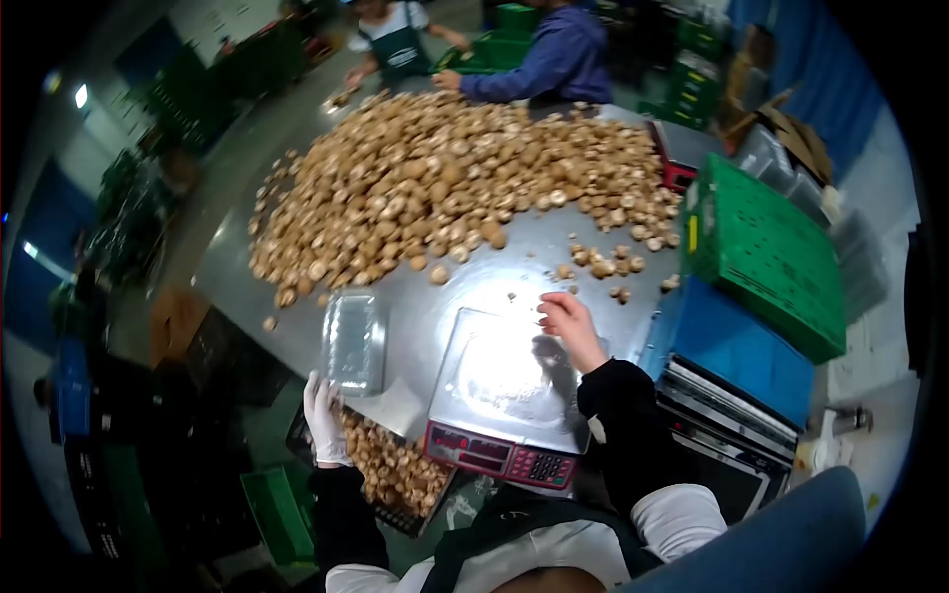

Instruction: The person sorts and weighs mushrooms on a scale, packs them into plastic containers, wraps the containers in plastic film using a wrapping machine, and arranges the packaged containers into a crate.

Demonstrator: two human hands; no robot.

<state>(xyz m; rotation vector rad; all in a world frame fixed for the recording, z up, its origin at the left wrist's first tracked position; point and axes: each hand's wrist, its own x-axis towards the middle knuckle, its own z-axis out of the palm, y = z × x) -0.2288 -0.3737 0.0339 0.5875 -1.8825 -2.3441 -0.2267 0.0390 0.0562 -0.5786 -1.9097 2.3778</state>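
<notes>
A white glove covers my left hand (324,420), its fingers stretched out beside the lower left corner of a clear plastic tray (354,344) on the metal table (415,306). Under that hand's side sits a dark crate of mushrooms (395,472). Bare, my right hand (568,326) hangs over the upper right of the scale (504,381); its fingers are bent, and whether they hold something small I cannot make out. The scale's plate carries no tray. A big heap of brown mushrooms (425,178) covers the far part of the table.
Small loose mushrooms (603,262) lie beyond my right hand. On the right are a green crate (766,252), a blue crate (741,351) and another scale (682,158). Two people (395,44) stand across the table. A green crate (279,514) stands low at the left.
</notes>
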